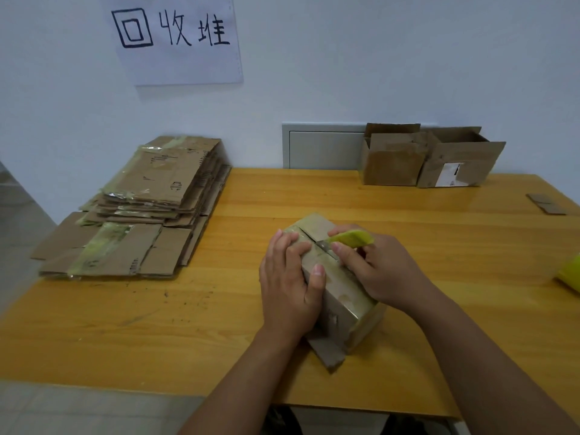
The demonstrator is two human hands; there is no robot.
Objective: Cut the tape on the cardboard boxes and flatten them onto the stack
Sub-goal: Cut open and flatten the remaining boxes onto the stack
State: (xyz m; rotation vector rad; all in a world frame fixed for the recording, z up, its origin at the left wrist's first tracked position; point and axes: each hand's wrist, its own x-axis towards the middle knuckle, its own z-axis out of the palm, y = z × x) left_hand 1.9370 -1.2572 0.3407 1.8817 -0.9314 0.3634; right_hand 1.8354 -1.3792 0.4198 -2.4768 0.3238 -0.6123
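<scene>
A: Item one, boxes still standing. Count?

B: Three. One taped cardboard box [335, 287] lies on the counter [157, 324] near the front edge, tilted at an angle to it. Its tape seam is already split at the far end. Two open boxes [430, 158] stand side by side and touching at the far edge of the counter, against the wall, flaps up; the right one bears a white label.

A: Hands?

B: Two, both on the taped box. The left hand [290, 284] presses down on the box's left half, fingers bent over the top and thumb lying along the seam. The right hand [376, 271] grips one yellow utility knife [351, 238], fingers wrapped round the handle, blade tip down in the seam just beside the left fingertips.

A: Flattened stock?

B: One stack of flattened boxes [135, 215] at the counter's left end, well apart from the taped box. Many sheets; exact number cannot be told. Several carry strips of greenish clear tape. The lower sheets lie spread toward the front, and the upper ones sit further back.

A: Sundries?

B: One loose cardboard scrap [546, 204] near the right edge. One yellow object [569, 274] cut off by the right border, kind not clear. One paper sign [175, 39] with handwritten characters on the wall above the stack. One grey wall panel [323, 146] behind the counter, left of the open boxes.
</scene>
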